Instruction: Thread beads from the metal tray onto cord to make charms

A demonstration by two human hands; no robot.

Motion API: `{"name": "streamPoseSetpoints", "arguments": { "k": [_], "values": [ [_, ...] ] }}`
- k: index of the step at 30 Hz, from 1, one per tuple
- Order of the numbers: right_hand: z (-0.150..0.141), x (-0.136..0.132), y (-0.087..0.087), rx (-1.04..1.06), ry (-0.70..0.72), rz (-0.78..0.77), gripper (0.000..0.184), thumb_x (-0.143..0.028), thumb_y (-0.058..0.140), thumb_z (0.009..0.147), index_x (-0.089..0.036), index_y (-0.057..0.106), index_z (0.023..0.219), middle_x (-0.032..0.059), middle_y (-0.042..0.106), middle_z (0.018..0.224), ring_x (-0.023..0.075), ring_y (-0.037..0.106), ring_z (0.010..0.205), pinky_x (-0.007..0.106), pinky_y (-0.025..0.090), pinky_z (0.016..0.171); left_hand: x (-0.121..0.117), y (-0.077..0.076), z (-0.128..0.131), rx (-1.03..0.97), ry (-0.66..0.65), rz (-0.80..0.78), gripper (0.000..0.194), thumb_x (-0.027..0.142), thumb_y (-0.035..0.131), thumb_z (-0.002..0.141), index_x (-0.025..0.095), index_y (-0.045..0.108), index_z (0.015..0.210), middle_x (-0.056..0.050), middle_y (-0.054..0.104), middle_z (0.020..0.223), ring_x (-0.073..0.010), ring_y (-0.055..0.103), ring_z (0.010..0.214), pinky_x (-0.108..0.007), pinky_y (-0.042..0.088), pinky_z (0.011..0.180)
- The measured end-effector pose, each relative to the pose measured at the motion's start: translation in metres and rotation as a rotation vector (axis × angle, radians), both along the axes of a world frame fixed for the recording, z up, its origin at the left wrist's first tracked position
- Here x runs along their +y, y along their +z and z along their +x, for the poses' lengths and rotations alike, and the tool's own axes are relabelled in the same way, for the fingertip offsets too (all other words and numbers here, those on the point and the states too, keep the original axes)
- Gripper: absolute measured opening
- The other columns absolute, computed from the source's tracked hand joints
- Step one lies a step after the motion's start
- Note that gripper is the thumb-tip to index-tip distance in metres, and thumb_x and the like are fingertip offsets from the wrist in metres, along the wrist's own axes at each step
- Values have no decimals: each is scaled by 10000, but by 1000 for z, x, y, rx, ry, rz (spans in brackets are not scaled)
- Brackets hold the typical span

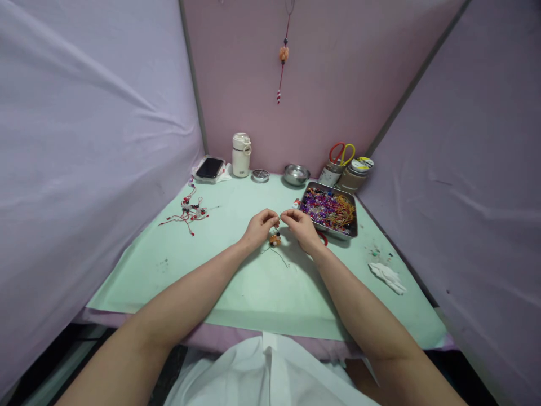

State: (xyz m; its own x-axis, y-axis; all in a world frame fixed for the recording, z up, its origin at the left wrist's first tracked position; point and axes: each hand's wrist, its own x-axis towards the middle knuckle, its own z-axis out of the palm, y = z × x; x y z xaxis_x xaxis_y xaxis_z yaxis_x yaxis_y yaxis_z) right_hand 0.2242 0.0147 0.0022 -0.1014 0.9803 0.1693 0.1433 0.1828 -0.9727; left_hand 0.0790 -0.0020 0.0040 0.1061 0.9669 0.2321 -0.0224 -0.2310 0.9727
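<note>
The left hand seemingly pinched thread above the orange beadwork; the right hand was pinched together, on what I couldn't tell. Probably threading, next wanting a gentle pull.

The left forearm and right forearm reach forward, bare and converging — left grip and right grip nearly meeting, each closed in a fine fingertip pinch.
</note>
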Motion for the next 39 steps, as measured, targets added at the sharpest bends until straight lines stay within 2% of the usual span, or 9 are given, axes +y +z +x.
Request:
{"name": "streamPoseSetpoints", "arguments": {
  "k": [6,10,15,21,25,29,34,39],
  "values": [
    [-1,0,-1,150,33,-87,189,-371,669,642,-204,619,715,-8,570,707,110,458,607,236,337,523,-1,0,2,-49,-6,-40,82,244,576,733,176,549,697,5,569,648,-127,537,664,-301,446,719],
    [-2,-2,2,149,25,-100,231,-405,679,636,-199,615,720,4,563,702,116,464,614,228,340,505,1,-3,2,-118,-27,-144,141,304,607,749,168,568,748,-10,594,669,-126,554,671,-303,453,730],
    [-4,-6,4,109,41,-96,226,-408,671,658,-195,629,720,2,570,684,109,455,598,230,323,504,2,-5,3,-177,-15,-208,218,389,556,809,172,557,794,-22,604,718,-125,582,662,-290,464,696],
    [-6,-7,0,88,49,-75,240,-422,678,664,-190,636,706,-12,559,647,98,429,565,238,314,511,0,-5,4,-169,14,-158,203,380,600,790,193,533,827,9,556,850,-79,562,623,-260,456,664],
    [-7,-8,0,91,73,-87,243,-425,688,656,-190,640,700,-16,563,643,94,423,551,241,310,511,1,-9,3,-187,29,-121,162,329,608,783,191,524,797,24,538,820,-61,520,599,-236,439,643],
    [-8,-8,-1,135,52,-121,228,-411,687,650,-193,644,705,-11,556,661,94,417,555,238,308,499,3,-10,4,-262,43,-176,144,292,587,791,184,493,777,35,523,759,-54,500,578,-212,411,612],
    [-9,-5,-5,187,-2,-169,194,-370,668,624,-195,620,694,-16,505,636,104,421,586,215,290,469,3,-9,5,-348,50,-265,150,305,525,835,198,422,812,13,602,820,-61,521,582,-227,414,626],
    [-11,-4,-6,212,-23,-202,184,-352,639,614,-191,591,688,-26,490,629,103,421,592,211,302,478,5,-13,4,-405,69,-315,149,285,473,853,214,355,796,0,651,771,-90,552,595,-252,409,642]
  ]
}}
